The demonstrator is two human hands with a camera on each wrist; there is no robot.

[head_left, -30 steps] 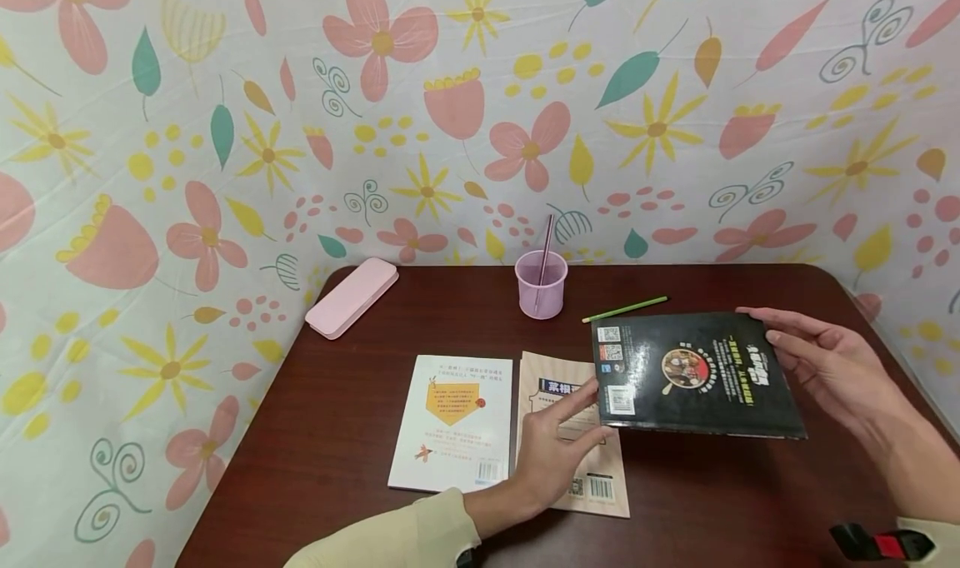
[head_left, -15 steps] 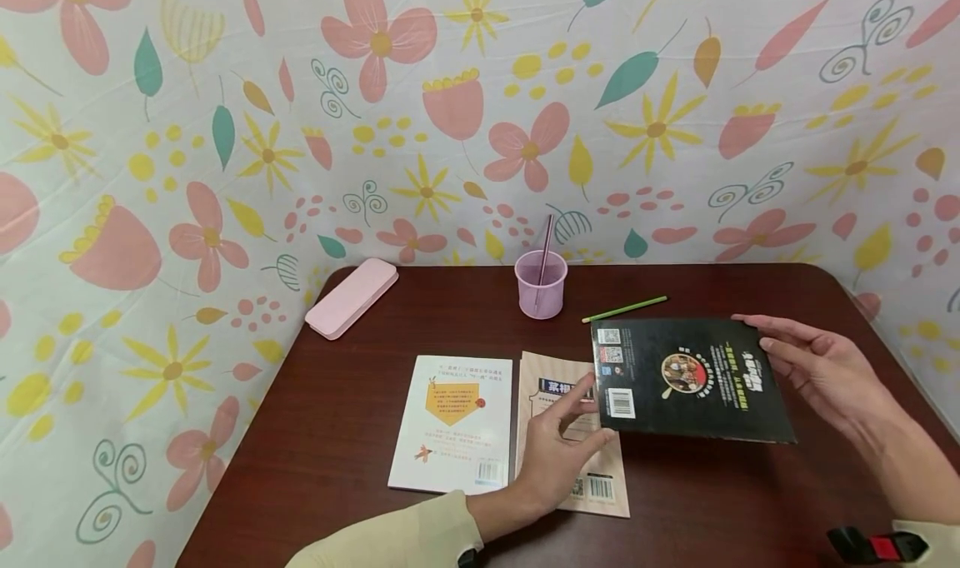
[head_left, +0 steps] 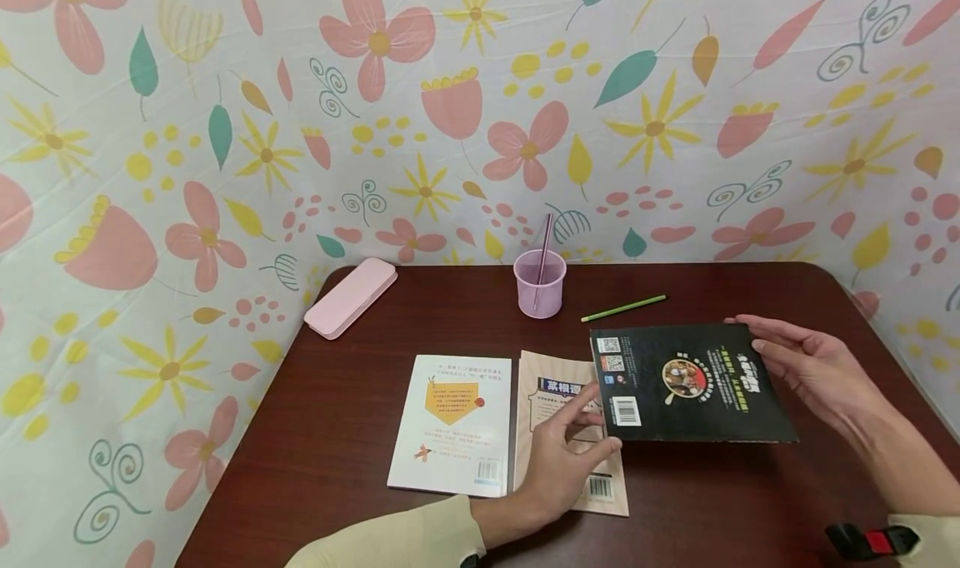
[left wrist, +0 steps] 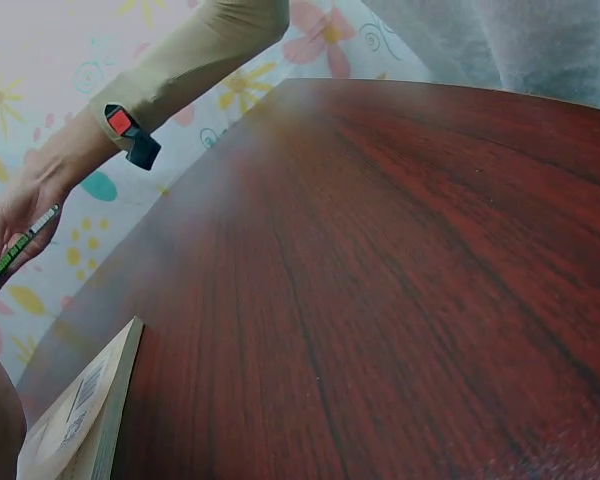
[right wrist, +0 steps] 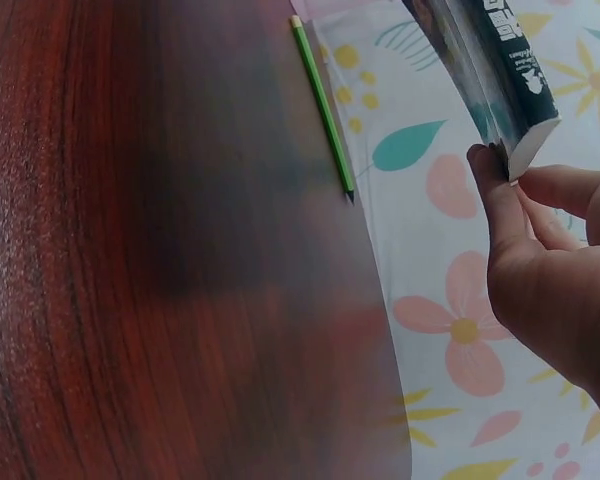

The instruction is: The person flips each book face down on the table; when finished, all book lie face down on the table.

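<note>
A black book (head_left: 690, 385) with a round picture, barcode and codes on its cover hangs above the table's right half, tilted. My right hand (head_left: 825, 376) pinches its right edge between thumb and fingers; in the right wrist view, the right fingers (right wrist: 500, 210) grip a corner of the book (right wrist: 500, 70). At the left edge, my left hand (head_left: 551, 472) holds the book near its lower corner, thumb in front and fingertips partly hidden. Beneath the left hand lies a beige book (head_left: 611, 468), partly covered, with a white book (head_left: 450, 422) beside it.
A pink pencil case (head_left: 351, 299) lies at the back left of the dark wooden table (head_left: 450, 301). Toward the back middle stands a lilac cup (head_left: 540, 289) with a purple stick in it. A green pencil (head_left: 624, 308) lies right of the cup. Patterned cloth hangs behind.
The black book has come down a little and its tilt has shifted slightly. Both hands have moved along with it. The other books, cup, case and pencil have stayed in place.
</note>
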